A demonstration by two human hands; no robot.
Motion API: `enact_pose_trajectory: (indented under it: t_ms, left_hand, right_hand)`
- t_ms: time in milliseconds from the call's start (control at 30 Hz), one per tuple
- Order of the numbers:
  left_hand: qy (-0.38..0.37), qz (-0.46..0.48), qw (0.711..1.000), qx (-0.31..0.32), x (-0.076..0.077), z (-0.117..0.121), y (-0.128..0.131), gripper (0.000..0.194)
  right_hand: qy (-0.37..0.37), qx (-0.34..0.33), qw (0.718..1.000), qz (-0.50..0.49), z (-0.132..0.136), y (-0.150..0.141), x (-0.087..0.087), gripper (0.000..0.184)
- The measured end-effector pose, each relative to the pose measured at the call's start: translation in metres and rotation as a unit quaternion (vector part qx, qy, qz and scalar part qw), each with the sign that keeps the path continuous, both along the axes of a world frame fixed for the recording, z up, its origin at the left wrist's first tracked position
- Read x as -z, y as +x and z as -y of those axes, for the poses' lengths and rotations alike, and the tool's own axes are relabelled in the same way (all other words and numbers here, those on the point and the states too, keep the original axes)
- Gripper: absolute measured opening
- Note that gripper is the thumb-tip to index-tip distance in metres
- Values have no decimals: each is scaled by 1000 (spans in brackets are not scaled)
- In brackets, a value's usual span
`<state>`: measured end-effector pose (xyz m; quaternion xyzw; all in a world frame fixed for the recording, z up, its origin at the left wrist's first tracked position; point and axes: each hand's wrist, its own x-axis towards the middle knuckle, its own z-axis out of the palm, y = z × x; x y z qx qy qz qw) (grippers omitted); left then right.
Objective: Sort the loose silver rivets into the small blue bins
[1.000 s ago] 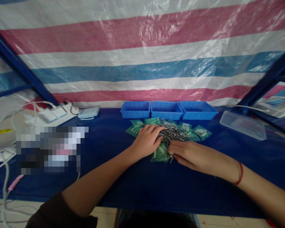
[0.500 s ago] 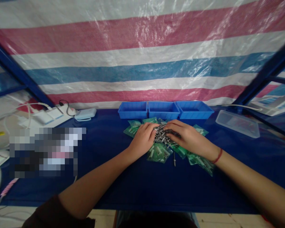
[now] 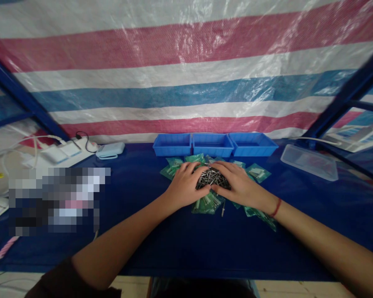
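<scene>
A heap of silvery metal rivets (image 3: 212, 176) lies on the blue tabletop (image 3: 180, 244). My left hand (image 3: 187, 184) curves round its left side and my right hand (image 3: 236, 182) round its right, the thumb tips close together at the near edge. Thumb and fingers stand apart on both hands, touching the heap without closing. Small green plastic packets surround it: one in front (image 3: 207, 203), one at the left (image 3: 170, 169), one at the right (image 3: 257, 172), others partly under my hands. A single loose rivet (image 3: 223, 209) lies at the near side.
Three blue bins (image 3: 212, 145) stand in a row behind the heap. A clear plastic lid (image 3: 309, 162) lies to the right. On the left are a white power strip (image 3: 70, 152) with cables, a light-blue case (image 3: 110, 150) and a blurred-out area. A striped sheet (image 3: 186, 95) hangs behind.
Both hands have drawn in round the heap, and their thumbs have come together at its near side. My right hand has shifted slightly left and its fingers have spread.
</scene>
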<state>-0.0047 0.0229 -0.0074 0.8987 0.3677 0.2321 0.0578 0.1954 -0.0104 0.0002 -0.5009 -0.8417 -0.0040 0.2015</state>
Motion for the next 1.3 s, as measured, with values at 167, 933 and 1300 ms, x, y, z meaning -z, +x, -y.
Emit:
enact_pose_trajectory:
  t_ms: [167,933,1300]
  left_hand:
    - [-25,17,999,21,5,-7,2,49]
    - [-56,252,966,8,-3,-19,0,20]
    - [-20,7,982,-188,4,-13,-12,37]
  right_hand:
    - [-7,21,999,-38,-7,-10,12,47]
    - [-62,71,937,-335,-23,-1,5,22]
    - [-52,87,971,-216,-12,7,-1,14]
